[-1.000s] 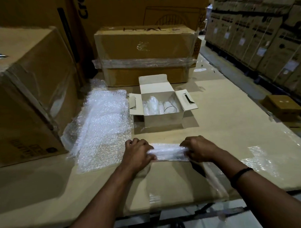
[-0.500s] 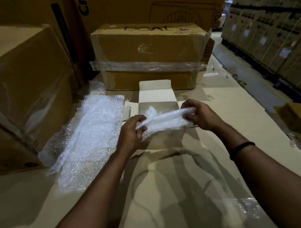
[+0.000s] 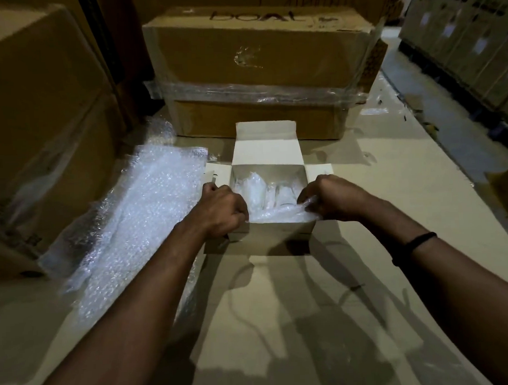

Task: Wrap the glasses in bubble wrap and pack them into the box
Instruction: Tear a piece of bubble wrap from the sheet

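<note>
- Though dimly lit, plainly a storeroom: brown cardboard surface (image 3: pixel 392 216) under both forearms, rows of stacked cartons (image 3: pixel 472 40) far off to the right of the right hand (image 3: pixel 330 199).
- Just beyond the hands, a taped carton (image 3: pixel 256 57); left of the left hand (image 3: pixel 221 209), a large carton (image 3: pixel 43 127) and, nearer, loose bubble wrap sheets (image 3: pixel 149 201).
- Between the hands, the small white box (image 3: pixel 273 235), flaps open, other wrapped glasses (image 3: pixel 254 186) inside beyond the knuckles.
- Left hand curled tight on one end of the wrapped glass (image 3: pixel 279 213), right hand pinching the other; bundle lying across the box's near edge, partly inside.
- Half a second earlier, held in the air above the box; now lowered into its opening.
</note>
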`<state>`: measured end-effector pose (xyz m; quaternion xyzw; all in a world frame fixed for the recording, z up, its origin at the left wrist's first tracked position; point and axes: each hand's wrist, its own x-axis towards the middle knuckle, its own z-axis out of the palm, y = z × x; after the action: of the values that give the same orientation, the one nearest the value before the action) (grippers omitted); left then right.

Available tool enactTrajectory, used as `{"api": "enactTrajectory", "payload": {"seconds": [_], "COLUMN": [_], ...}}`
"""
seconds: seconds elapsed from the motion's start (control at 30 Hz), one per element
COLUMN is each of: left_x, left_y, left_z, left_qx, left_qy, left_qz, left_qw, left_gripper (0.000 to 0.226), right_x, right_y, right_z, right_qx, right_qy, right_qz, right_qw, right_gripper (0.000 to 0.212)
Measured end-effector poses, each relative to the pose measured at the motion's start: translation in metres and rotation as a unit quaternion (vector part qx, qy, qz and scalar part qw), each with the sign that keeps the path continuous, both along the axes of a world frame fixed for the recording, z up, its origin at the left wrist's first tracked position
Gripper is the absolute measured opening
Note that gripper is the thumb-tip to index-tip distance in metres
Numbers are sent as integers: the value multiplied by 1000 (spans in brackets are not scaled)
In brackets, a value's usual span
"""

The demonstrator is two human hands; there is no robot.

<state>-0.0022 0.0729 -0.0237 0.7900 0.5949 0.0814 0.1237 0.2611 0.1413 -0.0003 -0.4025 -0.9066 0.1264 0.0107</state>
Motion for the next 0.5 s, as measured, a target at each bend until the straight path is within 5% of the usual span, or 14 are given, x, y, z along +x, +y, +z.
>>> {"api": "enactTrajectory", "payload": {"seconds": [0.3,0.5], "left_x": [-3,17], "left_y": [-14,-10], "left_z": [5,-2], "left_qx": [37,-37], "left_qy": [-63,59], "left_qz": [-40,-72], "left_qw": [997,995], "left_gripper": [52,46], "right_x": [4,-15], "right_y": [-11,-16], "right_z": [12,-2], "right_qx": [15,10], "right_qy": [-17,-165], "right_qz": [54,96], "right_qw": [998,982], "right_gripper": [46,51]}}
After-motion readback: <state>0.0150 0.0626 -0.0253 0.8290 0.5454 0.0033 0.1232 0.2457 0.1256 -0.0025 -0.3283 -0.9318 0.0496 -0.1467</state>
